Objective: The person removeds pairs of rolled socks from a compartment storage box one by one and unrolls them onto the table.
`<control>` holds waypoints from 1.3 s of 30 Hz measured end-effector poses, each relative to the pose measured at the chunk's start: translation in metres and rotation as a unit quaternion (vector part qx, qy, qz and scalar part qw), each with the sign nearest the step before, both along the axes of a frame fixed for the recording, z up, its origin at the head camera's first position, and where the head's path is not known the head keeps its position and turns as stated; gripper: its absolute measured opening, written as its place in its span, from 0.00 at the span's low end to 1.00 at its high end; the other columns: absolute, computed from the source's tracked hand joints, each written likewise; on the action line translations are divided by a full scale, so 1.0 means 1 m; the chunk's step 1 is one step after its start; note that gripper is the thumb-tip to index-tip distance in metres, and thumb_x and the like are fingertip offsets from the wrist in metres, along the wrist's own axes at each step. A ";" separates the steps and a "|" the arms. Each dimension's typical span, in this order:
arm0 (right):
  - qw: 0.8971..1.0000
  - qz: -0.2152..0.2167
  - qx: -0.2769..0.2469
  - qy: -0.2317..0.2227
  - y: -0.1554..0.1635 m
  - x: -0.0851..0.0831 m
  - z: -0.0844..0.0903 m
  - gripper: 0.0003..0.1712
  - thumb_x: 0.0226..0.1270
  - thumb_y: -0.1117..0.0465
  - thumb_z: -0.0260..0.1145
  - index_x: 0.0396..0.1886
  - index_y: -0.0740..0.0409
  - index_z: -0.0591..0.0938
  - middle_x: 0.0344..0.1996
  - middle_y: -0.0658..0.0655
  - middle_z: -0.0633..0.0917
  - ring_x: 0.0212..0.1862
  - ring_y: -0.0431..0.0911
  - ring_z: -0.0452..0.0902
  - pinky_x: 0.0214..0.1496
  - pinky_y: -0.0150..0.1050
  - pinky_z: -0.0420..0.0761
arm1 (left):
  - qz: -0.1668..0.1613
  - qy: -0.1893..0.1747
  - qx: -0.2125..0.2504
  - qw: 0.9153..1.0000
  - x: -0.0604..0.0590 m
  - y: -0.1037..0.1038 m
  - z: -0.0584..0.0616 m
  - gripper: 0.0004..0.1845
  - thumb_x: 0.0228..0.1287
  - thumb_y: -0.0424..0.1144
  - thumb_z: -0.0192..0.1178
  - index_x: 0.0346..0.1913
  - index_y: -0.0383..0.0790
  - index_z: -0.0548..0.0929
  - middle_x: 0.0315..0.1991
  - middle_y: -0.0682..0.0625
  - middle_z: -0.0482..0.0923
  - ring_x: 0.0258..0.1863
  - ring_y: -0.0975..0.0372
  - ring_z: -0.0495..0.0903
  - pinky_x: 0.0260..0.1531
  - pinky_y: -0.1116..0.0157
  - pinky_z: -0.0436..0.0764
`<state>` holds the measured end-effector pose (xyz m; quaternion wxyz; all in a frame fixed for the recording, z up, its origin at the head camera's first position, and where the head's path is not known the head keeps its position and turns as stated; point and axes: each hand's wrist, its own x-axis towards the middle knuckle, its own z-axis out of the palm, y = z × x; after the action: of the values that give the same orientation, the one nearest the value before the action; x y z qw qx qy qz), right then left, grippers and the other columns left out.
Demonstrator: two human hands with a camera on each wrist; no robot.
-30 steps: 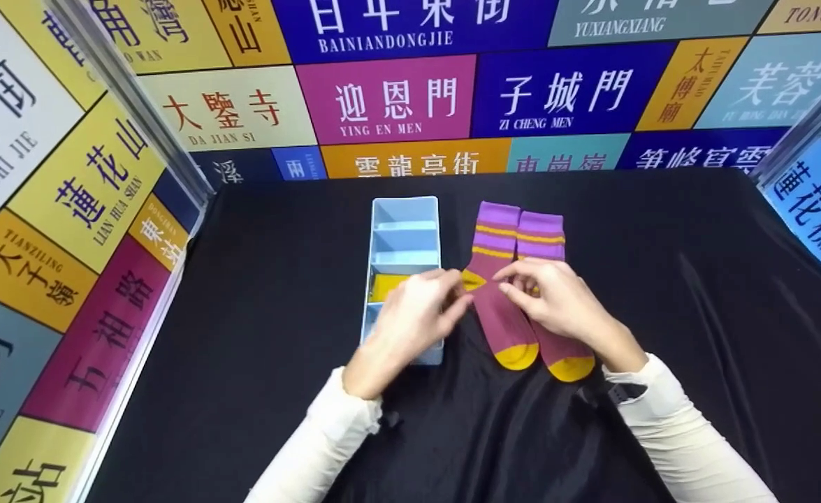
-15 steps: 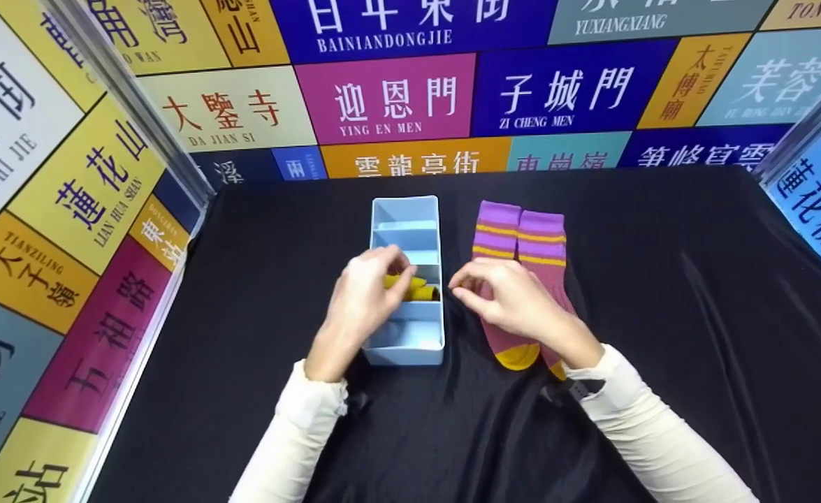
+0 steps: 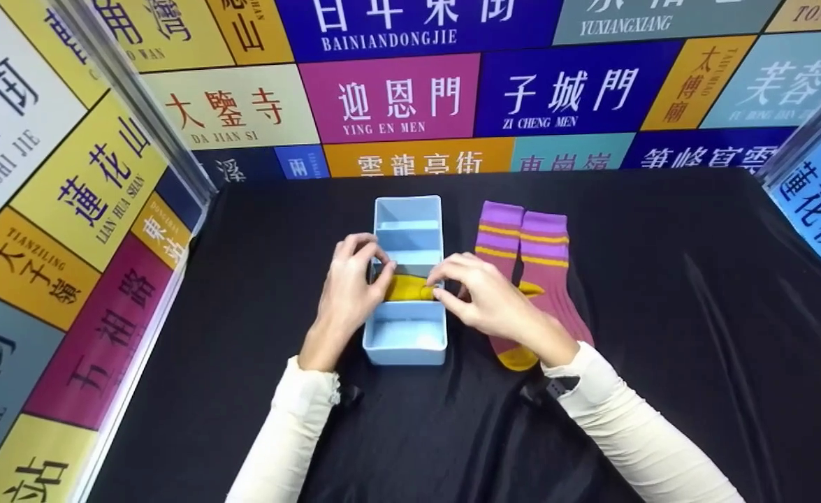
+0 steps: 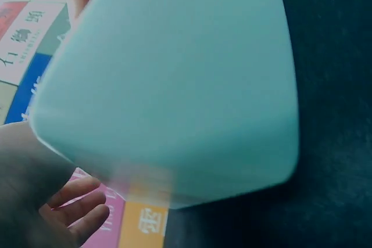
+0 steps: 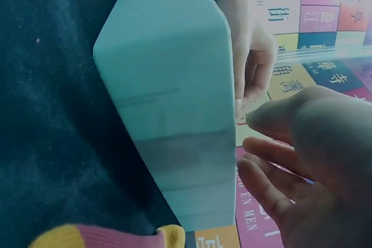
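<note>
A light blue divided box (image 3: 409,202) stands on the black cloth, and its outer wall fills the left wrist view (image 4: 174,85) and the right wrist view (image 5: 174,103). A folded yellow sock (image 3: 410,288) lies in its third compartment. My left hand (image 3: 375,262) curls over the box's left wall and grips the sock's left end, thumb on top. The bent fingertips of my right hand (image 3: 445,279) press on the sock's right end at the box's right rim. A pair of purple and maroon socks (image 3: 525,244) with yellow toes lies flat just right of the box, partly under my right wrist.
Panels printed with coloured signs (image 3: 389,98) wall the table at the back and on both sides. Black cloth (image 3: 676,314) covers the table. The box's two far compartments and its nearest compartment (image 3: 405,334) hold nothing. A sock's yellow toe (image 5: 58,237) lies by the box's base.
Both hands left the purple socks and moved left to the box. The left hand carried the yellow sock over the box, and now the sock lies down in the third compartment with both hands on it.
</note>
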<state>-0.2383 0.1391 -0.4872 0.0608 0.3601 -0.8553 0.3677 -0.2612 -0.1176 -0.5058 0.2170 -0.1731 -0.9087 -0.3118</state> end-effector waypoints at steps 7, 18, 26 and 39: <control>0.998 0.043 0.043 -0.028 -0.004 -0.012 0.008 0.14 0.82 0.66 0.62 0.58 0.58 0.89 0.51 0.56 0.92 0.54 0.50 0.87 0.64 0.47 0.86 | -0.022 -0.059 0.109 0.992 -0.013 -0.009 -0.016 0.12 0.72 0.38 0.69 0.54 0.41 0.86 0.62 0.41 0.80 0.60 0.50 0.84 0.59 0.55 0.87; 0.992 0.068 0.086 -0.058 -0.013 -0.036 0.012 0.13 0.71 0.59 0.77 0.52 0.58 0.92 0.47 0.56 0.95 0.48 0.50 0.93 0.55 0.48 0.91 | -0.028 -0.167 0.209 0.963 -0.014 -0.012 -0.034 0.24 0.79 0.44 0.65 0.74 0.49 0.78 0.65 0.41 0.84 0.58 0.52 0.87 0.63 0.51 0.85; 0.989 0.022 0.134 -0.050 -0.023 -0.043 0.015 0.10 0.73 0.59 0.75 0.51 0.51 0.94 0.46 0.50 0.95 0.46 0.46 0.91 0.51 0.45 0.90 | -0.031 -0.177 0.220 0.959 -0.013 -0.012 -0.033 0.24 0.79 0.44 0.64 0.74 0.49 0.78 0.66 0.40 0.84 0.59 0.51 0.87 0.64 0.51 0.84; 0.952 -0.002 0.300 -0.056 -0.043 -0.044 0.033 0.21 0.67 0.48 0.81 0.58 0.42 0.93 0.51 0.49 0.94 0.45 0.51 0.88 0.44 0.47 0.87 | -0.029 -0.180 0.223 0.958 -0.012 -0.011 -0.035 0.24 0.79 0.44 0.64 0.74 0.50 0.78 0.66 0.40 0.83 0.59 0.52 0.87 0.63 0.50 0.85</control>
<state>-0.2822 0.0965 -0.4542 -0.0976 0.3388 -0.9289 0.1136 -0.2735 -0.1287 -0.5413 0.0740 -0.0876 -0.8349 -0.5384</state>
